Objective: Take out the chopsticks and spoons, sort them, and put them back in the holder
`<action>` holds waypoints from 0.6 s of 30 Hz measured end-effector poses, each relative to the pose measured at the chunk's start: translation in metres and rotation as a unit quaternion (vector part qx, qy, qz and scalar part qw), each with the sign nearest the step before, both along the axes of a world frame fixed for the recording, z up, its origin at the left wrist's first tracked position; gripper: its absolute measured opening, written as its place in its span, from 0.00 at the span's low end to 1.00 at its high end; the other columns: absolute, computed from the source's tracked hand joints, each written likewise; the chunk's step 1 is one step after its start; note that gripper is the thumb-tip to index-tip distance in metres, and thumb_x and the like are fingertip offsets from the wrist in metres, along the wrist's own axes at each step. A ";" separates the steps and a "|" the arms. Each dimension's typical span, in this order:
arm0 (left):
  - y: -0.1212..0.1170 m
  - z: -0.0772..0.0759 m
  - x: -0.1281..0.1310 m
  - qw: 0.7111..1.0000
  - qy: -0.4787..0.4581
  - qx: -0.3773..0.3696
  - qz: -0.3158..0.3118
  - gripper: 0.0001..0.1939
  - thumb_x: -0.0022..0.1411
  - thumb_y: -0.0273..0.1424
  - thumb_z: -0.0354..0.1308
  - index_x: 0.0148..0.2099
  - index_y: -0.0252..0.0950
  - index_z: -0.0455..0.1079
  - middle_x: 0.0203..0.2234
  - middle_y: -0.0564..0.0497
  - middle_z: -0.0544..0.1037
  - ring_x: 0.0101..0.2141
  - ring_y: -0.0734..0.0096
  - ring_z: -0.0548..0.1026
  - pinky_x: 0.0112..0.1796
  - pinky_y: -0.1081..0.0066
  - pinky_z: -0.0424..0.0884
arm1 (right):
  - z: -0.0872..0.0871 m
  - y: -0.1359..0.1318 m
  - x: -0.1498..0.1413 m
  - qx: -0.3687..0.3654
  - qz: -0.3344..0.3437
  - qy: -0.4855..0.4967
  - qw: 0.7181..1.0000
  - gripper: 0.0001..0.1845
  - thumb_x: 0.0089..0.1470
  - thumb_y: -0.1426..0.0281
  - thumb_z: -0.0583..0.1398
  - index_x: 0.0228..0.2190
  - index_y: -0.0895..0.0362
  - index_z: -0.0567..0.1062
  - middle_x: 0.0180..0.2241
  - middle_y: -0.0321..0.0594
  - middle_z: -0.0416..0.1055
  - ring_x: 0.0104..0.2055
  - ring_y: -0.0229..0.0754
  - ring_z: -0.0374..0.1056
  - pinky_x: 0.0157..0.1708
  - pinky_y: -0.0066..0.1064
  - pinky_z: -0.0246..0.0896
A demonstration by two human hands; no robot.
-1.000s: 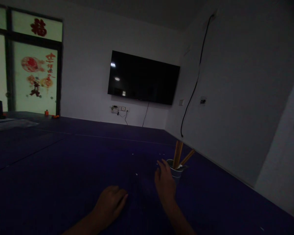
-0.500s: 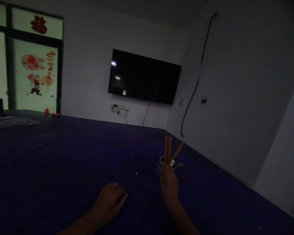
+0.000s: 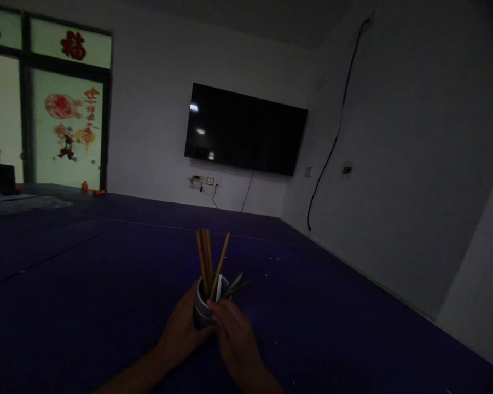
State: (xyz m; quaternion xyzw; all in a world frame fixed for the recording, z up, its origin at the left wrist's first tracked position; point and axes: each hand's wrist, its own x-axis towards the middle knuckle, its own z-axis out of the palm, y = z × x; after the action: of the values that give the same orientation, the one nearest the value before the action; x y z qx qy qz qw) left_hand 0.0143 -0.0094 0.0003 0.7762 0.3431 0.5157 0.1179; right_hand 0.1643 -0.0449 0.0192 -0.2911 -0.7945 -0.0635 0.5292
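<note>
A grey cylindrical cup with a pale rim stands in front of me, tilted slightly. Several wooden chopsticks rise from it, with one leaning apart to the right. A white-handled utensil and thin, dull metal-looking utensils also stick out; their kinds are too dark to tell. My left hand is wrapped around the cup's left side. At the near right of the rim, my right hand has its fingers closed on the cup's edge, beside the leaning chopstick. The cup's base is hidden by my hands.
The dark blue tabletop has seams and small white scraps on it. Clear plastic sheeting and a black box-like object lie far left. Small orange objects stand by the door. A cable hangs along the right wall.
The cup with its chopsticks has come left and nearer, carried with my right hand. My left hand, which rested on the table, now holds the cup. The view has shifted slightly.
</note>
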 end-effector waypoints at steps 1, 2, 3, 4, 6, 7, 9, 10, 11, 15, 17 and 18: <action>-0.002 0.004 0.001 1.000 -0.022 -0.014 -0.018 0.37 0.53 0.39 0.62 0.62 0.40 0.52 0.52 0.40 0.71 0.49 0.56 0.72 0.48 0.56 0.70 | 0.002 -0.001 0.000 0.003 0.009 -0.009 1.000 0.22 0.59 0.79 0.49 0.53 0.53 0.67 0.41 0.43 0.72 0.42 0.38 0.71 0.40 0.28 0.69; -0.004 0.009 0.001 0.998 -0.043 -0.028 -0.020 0.35 0.53 0.38 0.62 0.60 0.40 0.54 0.51 0.41 0.72 0.48 0.56 0.73 0.47 0.57 0.71 | 0.004 -0.001 0.001 0.009 0.012 -0.017 1.000 0.23 0.59 0.79 0.48 0.54 0.53 0.65 0.42 0.44 0.72 0.44 0.39 0.70 0.42 0.28 0.69; -0.004 0.012 0.000 0.997 -0.061 -0.039 -0.010 0.34 0.53 0.38 0.62 0.59 0.40 0.56 0.49 0.42 0.73 0.47 0.56 0.74 0.46 0.56 0.71 | 0.006 -0.001 0.003 0.018 0.008 -0.024 1.000 0.24 0.59 0.79 0.48 0.55 0.53 0.64 0.45 0.46 0.71 0.47 0.39 0.68 0.44 0.29 0.68; -0.003 0.016 -0.002 0.996 -0.075 -0.045 0.013 0.33 0.52 0.38 0.63 0.58 0.39 0.57 0.48 0.42 0.74 0.46 0.55 0.74 0.46 0.56 0.71 | 0.007 -0.001 0.005 0.028 -0.002 -0.030 0.999 0.25 0.59 0.80 0.48 0.56 0.53 0.63 0.47 0.47 0.69 0.50 0.40 0.67 0.46 0.31 0.67; 0.003 0.020 -0.010 0.991 -0.100 -0.051 0.078 0.34 0.50 0.39 0.64 0.57 0.38 0.57 0.47 0.42 0.74 0.46 0.54 0.74 0.46 0.54 0.70 | 0.009 0.000 0.011 0.046 -0.030 -0.041 0.998 0.27 0.58 0.81 0.46 0.56 0.53 0.63 0.50 0.47 0.68 0.52 0.41 0.65 0.48 0.35 0.66; 0.009 0.022 -0.016 0.986 -0.112 -0.052 0.114 0.35 0.49 0.40 0.64 0.57 0.38 0.57 0.47 0.42 0.74 0.47 0.53 0.73 0.46 0.54 0.70 | 0.008 0.001 0.013 0.052 -0.039 -0.046 0.997 0.27 0.56 0.82 0.46 0.54 0.53 0.65 0.49 0.46 0.69 0.52 0.41 0.65 0.48 0.36 0.66; 0.021 0.024 -0.031 0.972 -0.128 -0.062 0.186 0.37 0.46 0.42 0.64 0.56 0.36 0.58 0.48 0.41 0.73 0.48 0.52 0.73 0.47 0.53 0.69 | 0.004 0.004 0.015 0.058 -0.034 -0.057 0.996 0.27 0.54 0.84 0.45 0.49 0.54 0.70 0.43 0.43 0.74 0.45 0.40 0.69 0.44 0.35 0.67; 0.027 0.024 -0.040 0.965 -0.127 -0.071 0.217 0.38 0.45 0.44 0.64 0.55 0.35 0.58 0.48 0.40 0.73 0.48 0.50 0.72 0.47 0.53 0.69 | 0.001 0.006 0.016 0.061 -0.023 -0.060 0.996 0.26 0.53 0.84 0.46 0.46 0.55 0.72 0.38 0.42 0.75 0.41 0.39 0.70 0.40 0.33 0.68; 0.032 0.025 -0.049 0.959 -0.126 -0.076 0.244 0.39 0.44 0.45 0.64 0.56 0.35 0.58 0.49 0.40 0.72 0.49 0.49 0.72 0.47 0.53 0.69 | -0.003 0.008 0.016 0.064 -0.010 -0.064 0.996 0.25 0.51 0.84 0.46 0.42 0.55 0.74 0.34 0.40 0.76 0.36 0.39 0.71 0.36 0.32 0.68; 0.048 0.026 -0.079 0.938 -0.123 -0.104 0.305 0.39 0.44 0.46 0.63 0.56 0.34 0.57 0.49 0.38 0.72 0.50 0.47 0.71 0.46 0.52 0.69 | -0.017 0.015 0.013 0.056 0.021 -0.084 0.995 0.21 0.45 0.84 0.48 0.30 0.56 0.76 0.24 0.37 0.74 0.24 0.38 0.67 0.24 0.27 0.63; 0.052 0.026 -0.088 0.932 -0.128 -0.120 0.318 0.40 0.45 0.47 0.62 0.56 0.34 0.56 0.50 0.37 0.71 0.50 0.46 0.70 0.46 0.52 0.69 | -0.021 0.018 0.012 0.045 0.022 -0.093 0.994 0.19 0.43 0.84 0.49 0.27 0.56 0.76 0.21 0.36 0.72 0.22 0.37 0.66 0.23 0.27 0.60; 0.054 0.025 -0.092 0.930 -0.132 -0.124 0.321 0.40 0.45 0.47 0.62 0.56 0.34 0.56 0.50 0.37 0.70 0.51 0.45 0.70 0.46 0.51 0.69 | -0.023 0.019 0.012 0.042 0.020 -0.098 0.994 0.19 0.43 0.83 0.49 0.27 0.56 0.76 0.21 0.36 0.72 0.22 0.37 0.65 0.22 0.26 0.60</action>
State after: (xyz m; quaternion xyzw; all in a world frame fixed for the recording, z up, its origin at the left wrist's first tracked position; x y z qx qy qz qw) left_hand -0.0775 0.0447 0.0256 0.5291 0.6162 0.5771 0.0855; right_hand 0.1764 -0.0264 -0.0036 -0.2453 -0.8449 -0.1143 0.4615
